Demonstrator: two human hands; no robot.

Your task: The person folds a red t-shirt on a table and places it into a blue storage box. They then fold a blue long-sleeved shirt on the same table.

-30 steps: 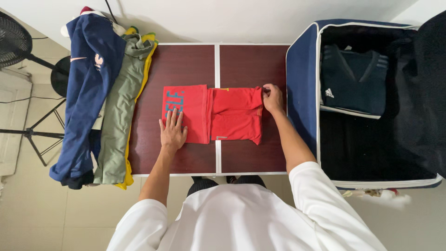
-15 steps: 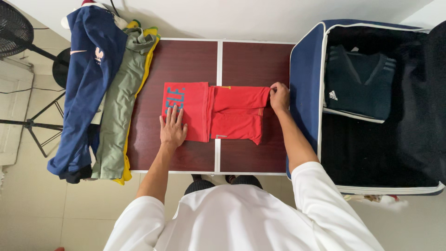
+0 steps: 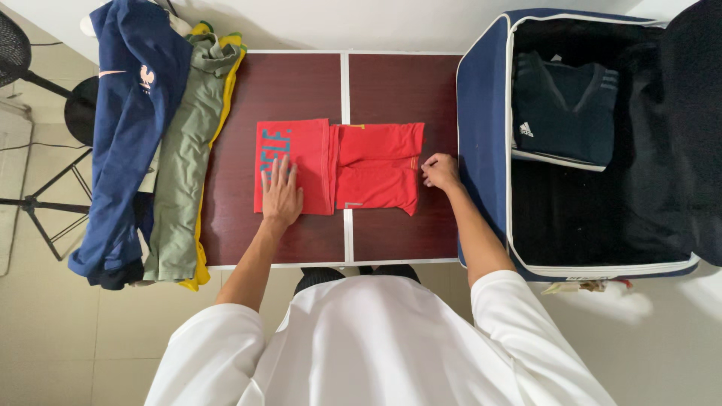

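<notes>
A red shirt lies partly folded on the dark brown table, with blue print on its left part. My left hand presses flat on that left part, fingers spread. At the shirt's right edge, my right hand pinches the cloth at mid-height, fingers curled.
A navy jacket, an olive garment and a yellow one hang over the table's left end. An open navy suitcase stands to the right with a folded dark sweater inside. A fan stand is at far left.
My right hand has slid down the shirt's right edge from its top corner to mid-height. The left hand has stayed flat on the shirt.
</notes>
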